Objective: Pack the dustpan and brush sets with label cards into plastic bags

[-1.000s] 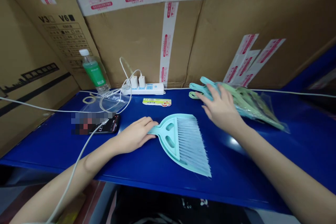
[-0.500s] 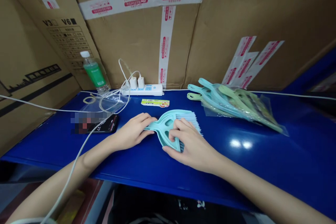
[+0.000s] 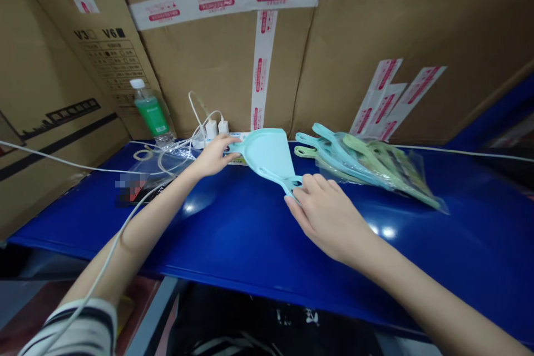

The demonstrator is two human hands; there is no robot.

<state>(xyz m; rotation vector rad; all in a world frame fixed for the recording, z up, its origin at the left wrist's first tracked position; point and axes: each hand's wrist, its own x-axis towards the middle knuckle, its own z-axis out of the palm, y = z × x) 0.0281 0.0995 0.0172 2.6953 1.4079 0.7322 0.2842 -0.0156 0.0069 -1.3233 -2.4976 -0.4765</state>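
My left hand (image 3: 217, 154) is closed around the short handle of a light-blue dustpan (image 3: 269, 150), whose smooth pan faces me, raised over the table's back part. My right hand (image 3: 323, 208) is closed on a light-blue hand brush (image 3: 288, 184), which lies against the dustpan's lower right edge. Only a slim part of the brush with an opening shows; its bristles are out of sight. To the right, several light-blue and green dustpan sets (image 3: 367, 161) lie in clear plastic bags, their handles pointing left.
A blue table (image 3: 250, 245) stands against cardboard (image 3: 217, 61). At the back left are a green-labelled bottle (image 3: 152, 114), a white power strip (image 3: 198, 142) with plugs, and a phone (image 3: 146, 194) partly behind my left arm. A white cable (image 3: 104, 267) crosses that arm.
The brush, which lay nested on the dustpan with bristles showing, has come away toward its lower right edge. The dustpan has moved up and back, baring its pan. My right hand has shifted right.
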